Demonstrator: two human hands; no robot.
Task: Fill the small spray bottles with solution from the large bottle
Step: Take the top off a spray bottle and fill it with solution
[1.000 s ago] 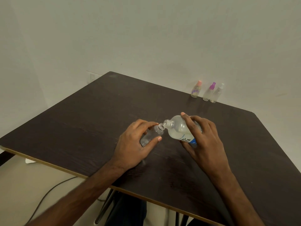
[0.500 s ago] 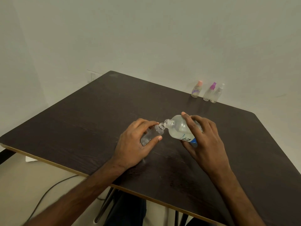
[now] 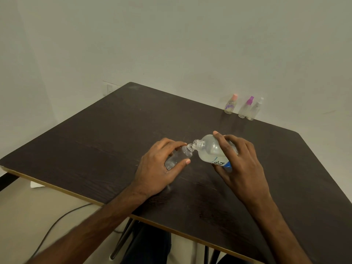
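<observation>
The left hand [image 3: 159,168] gripped the uncapped small spray bottle [image 3: 178,157], tilted over the dark table [image 3: 95,149]; the right hand [image 3: 241,164] clasped the large bottle [image 3: 211,151], tipped so its open mouth met the small one's neck; farther back, by the wall, stood three capped spray bottles [image 3: 245,108].
</observation>
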